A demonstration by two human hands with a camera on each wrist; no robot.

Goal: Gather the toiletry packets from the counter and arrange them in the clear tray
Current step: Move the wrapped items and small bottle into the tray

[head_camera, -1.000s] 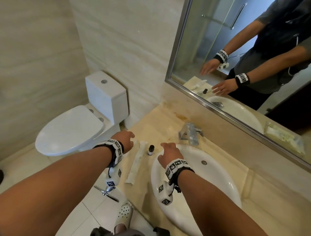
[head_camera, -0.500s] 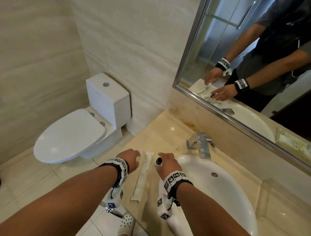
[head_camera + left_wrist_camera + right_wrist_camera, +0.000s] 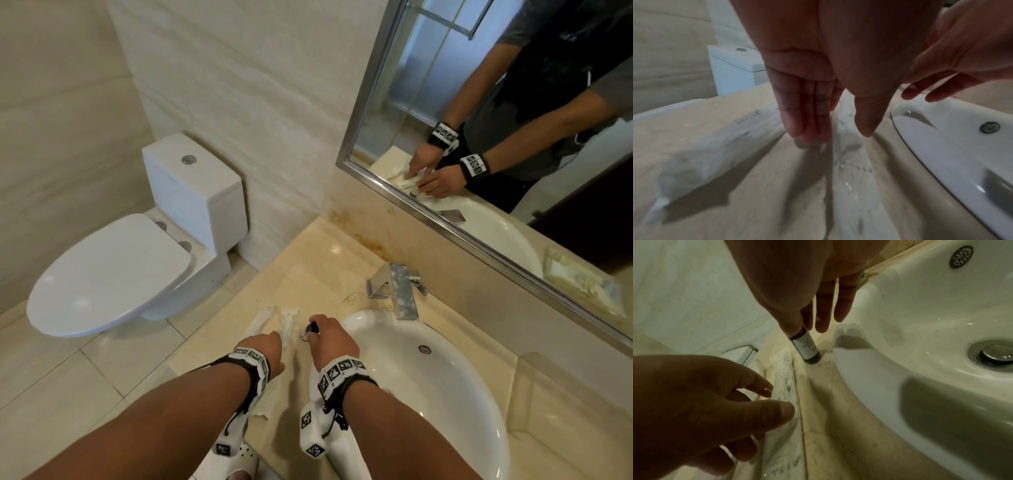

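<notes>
Two long white toiletry packets lie side by side on the beige counter (image 3: 308, 274), left of the sink: one (image 3: 715, 149) on the left and one (image 3: 851, 162) on the right. My left hand (image 3: 836, 138) hovers over them with straight fingers and the thumb apart, tips close to the right packet (image 3: 785, 386). My right hand (image 3: 803, 331) pinches the top of a small dark bottle (image 3: 806, 347) with a white label. The bottle leans, its base at the counter beside the sink rim. Only the mirror shows the clear tray (image 3: 582, 284), with packets in it.
The white sink (image 3: 428, 394) fills the counter to the right, with a chrome faucet (image 3: 397, 291) behind it. A mirror (image 3: 513, 137) runs along the back wall. Left of the counter's edge stands a toilet (image 3: 120, 274) on the tiled floor.
My right hand reached the small bottle and took hold of its top. My left hand moved right, over the packets. The head view shifted toward the counter.
</notes>
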